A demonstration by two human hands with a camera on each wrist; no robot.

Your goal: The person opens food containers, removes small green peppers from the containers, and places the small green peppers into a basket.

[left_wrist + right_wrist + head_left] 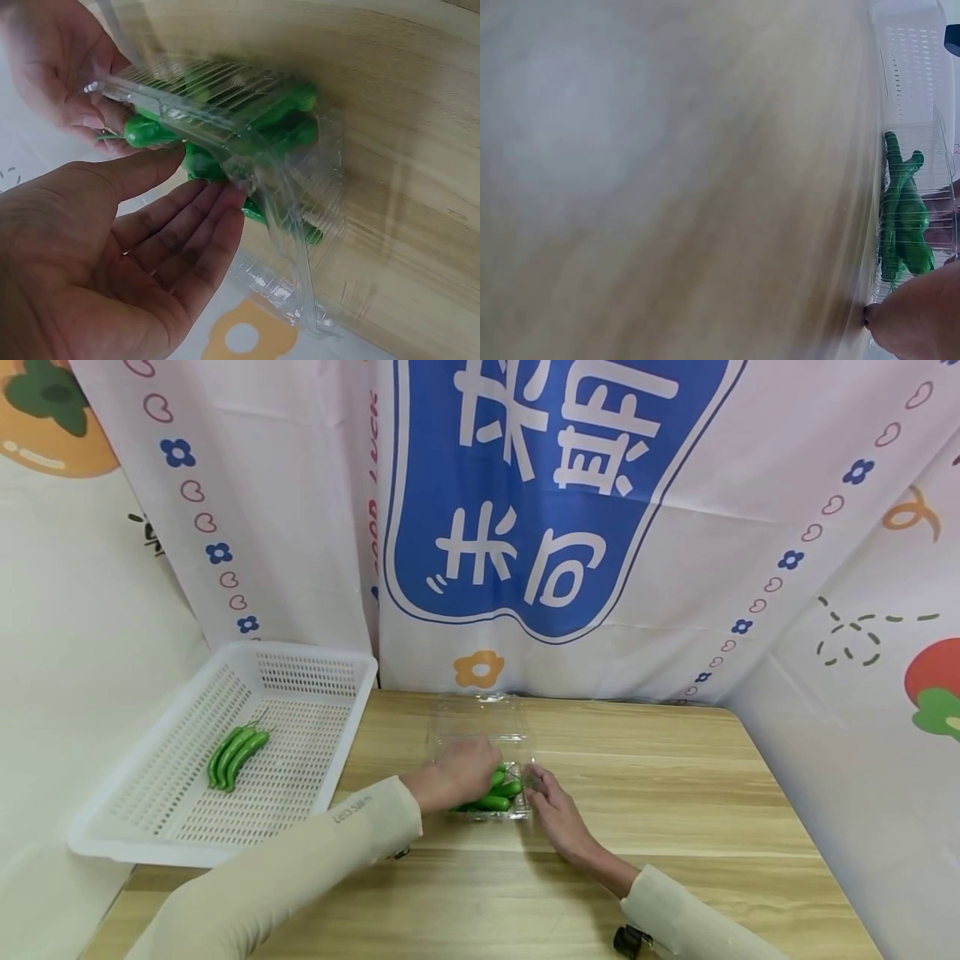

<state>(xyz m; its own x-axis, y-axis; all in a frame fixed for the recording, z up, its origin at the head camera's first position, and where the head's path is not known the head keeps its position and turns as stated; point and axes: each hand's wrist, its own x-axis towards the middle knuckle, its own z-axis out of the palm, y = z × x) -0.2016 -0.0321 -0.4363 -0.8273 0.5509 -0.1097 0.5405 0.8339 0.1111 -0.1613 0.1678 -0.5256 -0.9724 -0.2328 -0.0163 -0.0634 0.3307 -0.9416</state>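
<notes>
A clear plastic box stands on the table with its lid raised at the back. Several green chili peppers lie inside it. My left hand reaches over the box's left side and hides part of the contents. In the left wrist view, the left thumb and fingertips pinch a green chili pepper at the box's rim. My right hand grips the box's right edge, its fingertips close to the pepper stems. Through the ribbed wall in the right wrist view, more peppers show.
A white perforated plastic basket stands on the left of the wooden table, with three green chili peppers in it. Behind the table hangs a printed cloth, close to the raised lid.
</notes>
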